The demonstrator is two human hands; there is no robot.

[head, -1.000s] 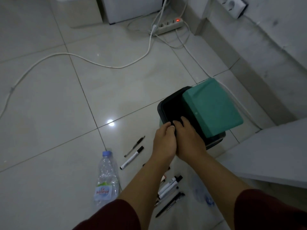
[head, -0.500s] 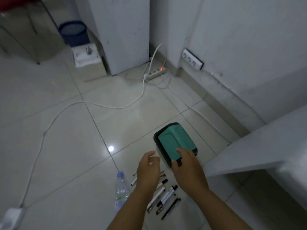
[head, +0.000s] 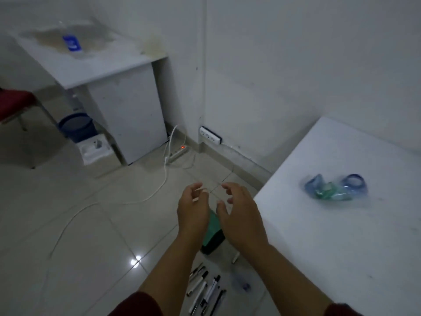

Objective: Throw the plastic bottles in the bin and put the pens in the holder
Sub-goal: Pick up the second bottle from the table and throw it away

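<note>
Though raised, both hands' grip (head: 206, 201) empty.

You worked in dim, greyish light. 1 small glare spot (head: 135, 262) shone on the glossy floor tiles (head: 91, 236). Motion blur softened your hands, and wide-angle distortion bent the wall edges outward.

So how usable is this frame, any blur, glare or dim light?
Head view: dim and grey overall; motion blur smears the crushed plastic bottles on the white table; a small glare spot marks the floor tile; wide-angle bending shows at the edges.
</note>
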